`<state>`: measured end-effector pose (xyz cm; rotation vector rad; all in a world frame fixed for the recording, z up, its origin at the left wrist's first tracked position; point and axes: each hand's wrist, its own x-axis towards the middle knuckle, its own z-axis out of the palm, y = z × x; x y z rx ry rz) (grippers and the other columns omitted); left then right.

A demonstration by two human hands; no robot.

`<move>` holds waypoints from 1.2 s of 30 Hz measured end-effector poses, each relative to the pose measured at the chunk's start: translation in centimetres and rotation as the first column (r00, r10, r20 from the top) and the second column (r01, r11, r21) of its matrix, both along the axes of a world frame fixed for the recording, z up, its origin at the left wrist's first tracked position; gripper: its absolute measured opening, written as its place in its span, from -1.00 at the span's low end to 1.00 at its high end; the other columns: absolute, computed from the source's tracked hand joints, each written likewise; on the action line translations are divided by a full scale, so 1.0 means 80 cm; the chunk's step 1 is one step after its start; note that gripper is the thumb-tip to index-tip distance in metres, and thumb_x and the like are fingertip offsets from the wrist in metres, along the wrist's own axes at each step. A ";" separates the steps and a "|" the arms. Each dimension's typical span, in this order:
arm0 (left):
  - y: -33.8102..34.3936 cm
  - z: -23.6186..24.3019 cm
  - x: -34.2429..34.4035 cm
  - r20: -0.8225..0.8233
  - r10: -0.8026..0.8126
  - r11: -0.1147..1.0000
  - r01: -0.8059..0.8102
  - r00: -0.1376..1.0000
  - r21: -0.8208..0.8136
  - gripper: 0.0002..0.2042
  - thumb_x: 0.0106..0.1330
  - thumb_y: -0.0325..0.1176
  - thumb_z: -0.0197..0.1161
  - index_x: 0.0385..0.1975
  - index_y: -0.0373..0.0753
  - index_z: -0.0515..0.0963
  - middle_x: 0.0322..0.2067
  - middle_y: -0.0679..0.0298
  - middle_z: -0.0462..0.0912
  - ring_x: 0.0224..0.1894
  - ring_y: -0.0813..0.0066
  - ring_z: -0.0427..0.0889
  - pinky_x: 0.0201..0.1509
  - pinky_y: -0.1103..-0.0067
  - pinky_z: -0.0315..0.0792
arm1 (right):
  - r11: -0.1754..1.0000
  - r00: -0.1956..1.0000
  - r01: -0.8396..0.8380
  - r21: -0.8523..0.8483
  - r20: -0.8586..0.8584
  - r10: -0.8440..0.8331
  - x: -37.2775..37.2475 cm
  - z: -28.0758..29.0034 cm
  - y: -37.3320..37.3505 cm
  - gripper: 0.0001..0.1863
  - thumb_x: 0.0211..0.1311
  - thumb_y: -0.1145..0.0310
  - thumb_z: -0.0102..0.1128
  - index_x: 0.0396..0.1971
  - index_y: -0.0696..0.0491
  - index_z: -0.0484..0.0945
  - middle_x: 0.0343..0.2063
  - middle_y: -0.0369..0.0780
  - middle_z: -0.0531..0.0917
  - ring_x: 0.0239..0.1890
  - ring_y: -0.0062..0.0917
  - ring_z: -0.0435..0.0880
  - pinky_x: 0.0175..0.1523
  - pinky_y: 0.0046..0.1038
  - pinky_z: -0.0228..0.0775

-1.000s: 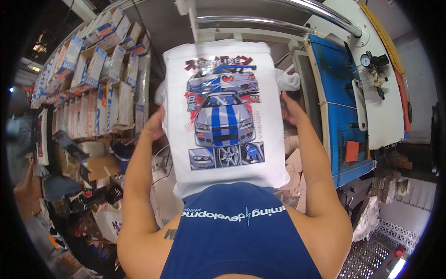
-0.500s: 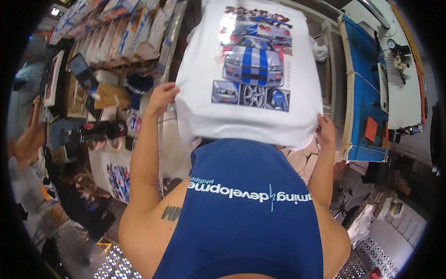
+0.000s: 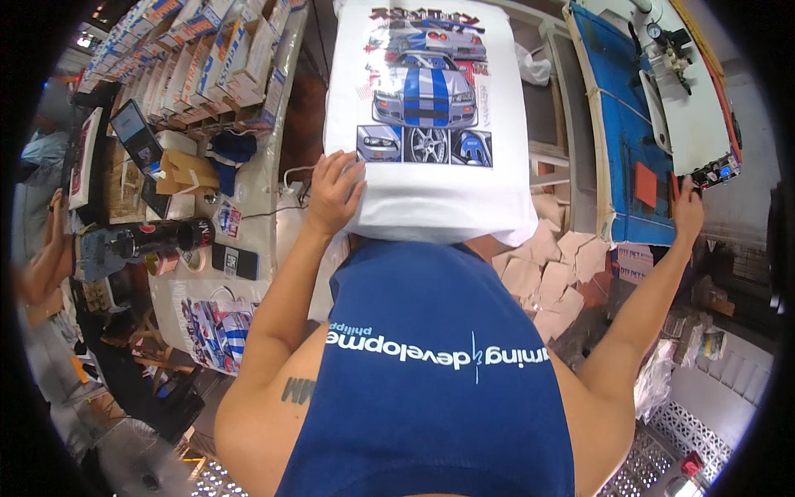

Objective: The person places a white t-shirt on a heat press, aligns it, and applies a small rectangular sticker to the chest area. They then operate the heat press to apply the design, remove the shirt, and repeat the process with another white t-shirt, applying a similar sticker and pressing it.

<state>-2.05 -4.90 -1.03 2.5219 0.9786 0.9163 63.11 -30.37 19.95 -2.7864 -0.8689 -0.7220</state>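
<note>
Now that right hand (image 3: 689, 209) has left shirt (image 3: 443, 199) for control box (image 3: 717, 172), grip unclear, left hand (image 3: 333, 197) lies spread at shirt's left edge.

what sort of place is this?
Probably a T-shirt printing workshop: a white T-shirt with a car print lies spread out in front, a sheet of similar prints lies to the left, and a blue-and-white machine with a pressure gauge stands on the right.

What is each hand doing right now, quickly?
Left hand: open, laid on the shirt near its left edge.
Right hand: at the black panel; whether it grips anything cannot be told.
</note>
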 end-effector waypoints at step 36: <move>-0.231 -0.103 -0.187 0.184 0.731 0.643 -0.573 0.657 -0.509 -0.92 0.20 -0.45 0.24 -0.37 -0.29 0.58 -0.22 0.06 0.55 -0.16 0.05 0.59 -0.08 0.32 0.50 | 0.680 0.742 -0.671 0.297 0.274 0.612 -0.453 0.000 0.200 0.29 -0.26 -0.26 0.60 0.49 -0.06 0.10 0.41 0.34 -0.06 0.44 0.32 0.02 0.39 0.17 0.14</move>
